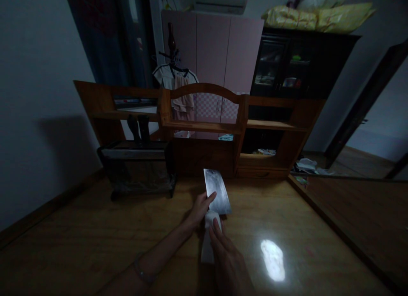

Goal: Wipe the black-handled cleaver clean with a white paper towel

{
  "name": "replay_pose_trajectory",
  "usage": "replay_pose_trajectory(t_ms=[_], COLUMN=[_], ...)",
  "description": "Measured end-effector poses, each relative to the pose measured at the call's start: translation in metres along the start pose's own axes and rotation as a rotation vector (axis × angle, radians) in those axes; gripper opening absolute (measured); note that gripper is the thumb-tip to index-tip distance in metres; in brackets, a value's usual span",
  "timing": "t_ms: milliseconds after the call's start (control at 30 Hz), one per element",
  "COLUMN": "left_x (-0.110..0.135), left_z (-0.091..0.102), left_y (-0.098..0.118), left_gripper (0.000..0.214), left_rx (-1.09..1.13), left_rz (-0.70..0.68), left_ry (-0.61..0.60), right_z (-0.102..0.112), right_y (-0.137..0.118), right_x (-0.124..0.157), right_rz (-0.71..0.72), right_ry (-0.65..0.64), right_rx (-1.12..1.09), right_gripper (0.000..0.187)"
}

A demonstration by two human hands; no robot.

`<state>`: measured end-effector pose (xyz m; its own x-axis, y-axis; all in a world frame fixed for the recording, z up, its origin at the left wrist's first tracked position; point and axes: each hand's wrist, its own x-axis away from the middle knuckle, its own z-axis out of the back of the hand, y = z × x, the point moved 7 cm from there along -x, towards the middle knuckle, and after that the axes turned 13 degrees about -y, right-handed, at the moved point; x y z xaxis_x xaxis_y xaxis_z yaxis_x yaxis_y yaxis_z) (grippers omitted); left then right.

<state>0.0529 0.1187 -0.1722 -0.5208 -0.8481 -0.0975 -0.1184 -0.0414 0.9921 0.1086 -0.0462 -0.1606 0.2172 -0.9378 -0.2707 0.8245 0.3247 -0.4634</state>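
Note:
A broad steel cleaver blade [217, 196] stands tilted above the wooden desk [95, 236], its flat side facing me. My left hand [200, 209] grips it at the lower left edge, thumb laid on the blade. My right hand [228, 262] presses a white cloth or paper [207, 241] against the blade's lower part, fingers together and extended over the cloth.
A dark knife rack [137, 164] with two handles sticking up stands at the left back of the desk. A wooden shelf unit [204, 126] runs along the back. A bright light patch [273, 260] lies on the desk at right. Pink wardrobe and dark cabinet stand behind.

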Motion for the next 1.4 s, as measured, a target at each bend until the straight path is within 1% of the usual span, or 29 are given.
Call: replay_pose_trajectory(t_ms=[200,300,400,533,600,733,933,1000,1167,1233,1400], left_x=[0.0,0.0,0.001,0.002,0.003,0.004,0.001,-0.001,-0.005,-0.006,-0.005], left_z=[0.002,0.002,0.001,-0.001,-0.002,-0.003,-0.001,0.0,0.003,0.004,0.002], left_y=[-0.003,-0.001,0.002,0.007,0.008,0.009,0.004,-0.002,-0.018,-0.021,-0.023], left_gripper=[0.052,0.052,0.053,0.052,0.051,0.05,0.049,0.049,0.049,0.049,0.052], left_rx=[-0.007,-0.009,-0.009,-0.002,0.001,0.017,0.033,0.041,0.067,0.081,0.14], left_rz=[-0.001,-0.006,-0.003,-0.004,-0.005,-0.007,-0.014,-0.002,0.043,0.053,0.079], left_ry=[0.006,0.005,0.0,-0.012,-0.011,-0.018,-0.011,-0.018,-0.054,-0.063,-0.077], right_z=[0.001,0.004,0.01,0.011,0.008,0.002,-0.003,-0.002,-0.004,-0.004,-0.006], right_y=[0.006,0.006,0.006,0.011,0.014,0.016,0.019,0.019,0.017,0.015,0.009], right_x=[0.0,0.0,0.002,0.005,0.006,0.006,0.005,0.005,0.003,0.002,-0.001], right_rz=[-0.028,-0.013,0.006,-0.035,-0.05,-0.033,-0.027,-0.051,-0.134,-0.117,-0.013], right_ry=[0.012,-0.006,0.017,0.035,0.048,0.051,-0.003,-0.023,-0.144,-0.153,-0.176], right_rx=[-0.046,-0.059,-0.109,-0.17,-0.15,-0.094,-0.074,-0.081,-0.097,-0.089,-0.024], right_gripper=[0.082,0.077,0.074,0.074,0.074,0.082,0.082,0.081,0.078,0.077,0.07])
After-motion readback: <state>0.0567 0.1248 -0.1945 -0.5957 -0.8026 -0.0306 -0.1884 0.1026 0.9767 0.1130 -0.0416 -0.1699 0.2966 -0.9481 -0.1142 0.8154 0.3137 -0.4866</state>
